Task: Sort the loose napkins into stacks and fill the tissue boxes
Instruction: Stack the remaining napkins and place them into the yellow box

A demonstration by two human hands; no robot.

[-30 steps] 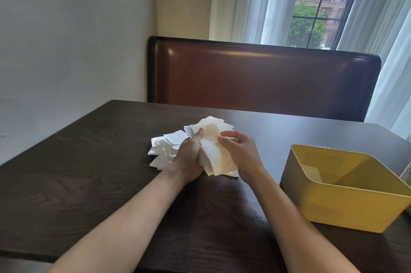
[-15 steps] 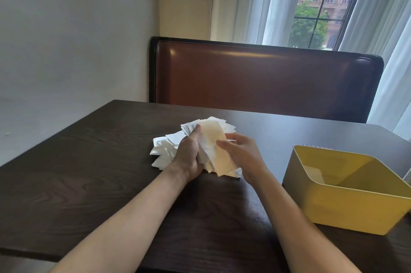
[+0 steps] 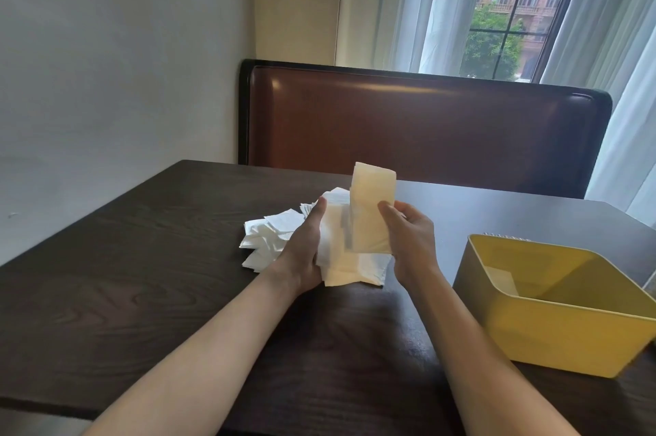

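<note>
Holding: a slim stack of napkins (image 3: 372, 212) stands upright in the right hand (image 3: 411, 244), lifted clear above the heap, cream against the window light.
Right-hand fingers: curled round the stack's right edge, thumb on the near face, pinching it low down.
Left hand (image 3: 305, 247): there it is, cupped round a thicker bundle of napkins (image 3: 337, 251), thumb up along its left side; the far fingers are hidden behind the paper.
Loose pile (image 3: 269, 236): white napkins splayed on the table just left of the left hand, corners pointing every way.
Handling: I'd call these feather-light and floppy; sheets will slide over each other, so a firm pinch across the whole thickness near one short edge looks the safest hold, with the other hand squaring the sides.
Yellow box (image 3: 553, 339): open-topped, near the right forearm, apart from the napkins; something pale lies inside, too unclear to name.
Table (image 3: 142, 293): dark wood grain under everything.
Beyond: a brown padded bench back (image 3: 426, 123), then sheer curtains (image 3: 433, 2) over a window.
</note>
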